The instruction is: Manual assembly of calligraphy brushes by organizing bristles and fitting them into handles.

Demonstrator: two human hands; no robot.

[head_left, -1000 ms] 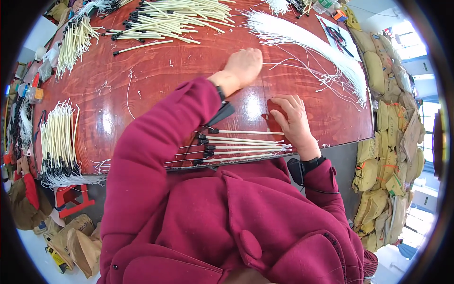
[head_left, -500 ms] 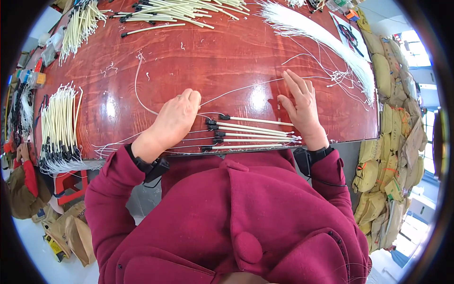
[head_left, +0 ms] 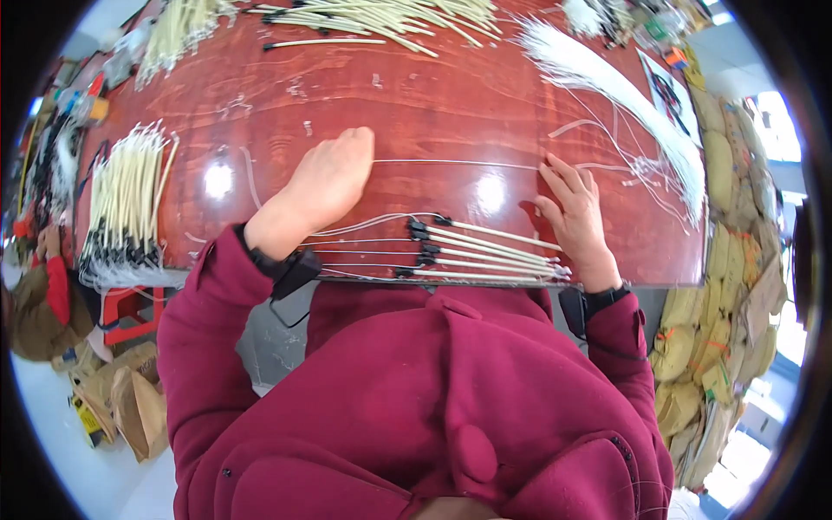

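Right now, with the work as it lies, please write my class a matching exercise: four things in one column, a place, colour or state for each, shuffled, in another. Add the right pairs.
Column one
1. Left hand
2. Bundle of white strands
3. Person's coat
4. Small row of black-ended cream rods

Column two
A. Maroon
B. Near the edge of the table closest to the person
C. Gripping a thin white strand
D. On the table's right side

Pairs: 1-C, 2-D, 3-A, 4-B

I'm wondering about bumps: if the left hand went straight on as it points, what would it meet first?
The left hand would probably meet the pile of pale sticks, though depth is unclear.
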